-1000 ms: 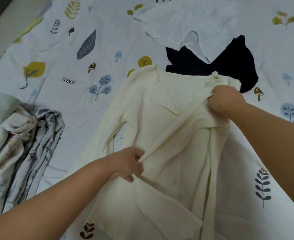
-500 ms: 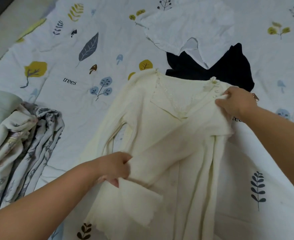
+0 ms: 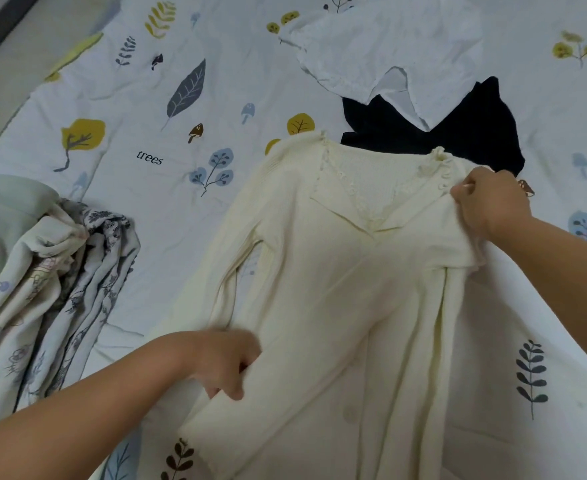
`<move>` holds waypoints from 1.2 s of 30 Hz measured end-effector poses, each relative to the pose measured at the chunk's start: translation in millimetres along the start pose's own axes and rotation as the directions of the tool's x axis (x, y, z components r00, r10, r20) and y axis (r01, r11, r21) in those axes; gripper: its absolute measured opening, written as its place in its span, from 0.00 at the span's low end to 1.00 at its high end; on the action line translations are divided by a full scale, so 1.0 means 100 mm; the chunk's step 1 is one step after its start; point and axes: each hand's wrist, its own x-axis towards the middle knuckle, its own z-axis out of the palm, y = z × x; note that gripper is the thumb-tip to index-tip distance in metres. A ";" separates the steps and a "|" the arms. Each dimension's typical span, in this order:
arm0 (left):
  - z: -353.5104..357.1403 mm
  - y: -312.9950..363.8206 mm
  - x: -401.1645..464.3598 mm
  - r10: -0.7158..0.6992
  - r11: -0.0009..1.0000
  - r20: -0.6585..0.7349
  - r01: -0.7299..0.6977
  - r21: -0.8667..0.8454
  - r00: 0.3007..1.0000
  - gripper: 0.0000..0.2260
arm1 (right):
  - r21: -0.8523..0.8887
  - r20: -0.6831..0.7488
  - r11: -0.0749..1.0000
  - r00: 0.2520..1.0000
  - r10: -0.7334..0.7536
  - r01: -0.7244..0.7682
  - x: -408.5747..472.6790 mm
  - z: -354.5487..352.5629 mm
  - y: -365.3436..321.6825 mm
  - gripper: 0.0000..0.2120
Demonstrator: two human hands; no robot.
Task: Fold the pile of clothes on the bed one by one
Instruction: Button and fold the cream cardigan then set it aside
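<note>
Item: cream knit top (image 3: 347, 271), centre to lower right of frame, spread face-up on the printed bedsheet (image 3: 129, 140). Right hand (image 3: 489, 202) pinches its shoulder at right centre; left hand (image 3: 222, 362) grips the sleeve laid across the body, lower centre. Step, judged: folding this one garment, sleeve going inward. Next likely needs the other sleeve brought in, then the hem lifted toward the collar. Unfolded: crumpled floral pile (image 3: 42, 289) at left edge; black garment (image 3: 458, 133) touching the collar; white garment (image 3: 389, 46) upper centre. Open sheet upper left; bed edge at far upper left
</note>
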 end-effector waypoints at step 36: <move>-0.36 1.95 0.91 0.736 0.620 -0.475 -0.200 0.759 0.482 0.19 | 0.307 0.264 0.904 0.939 0.220 -0.298 -2.01 0.28 0.46 0.15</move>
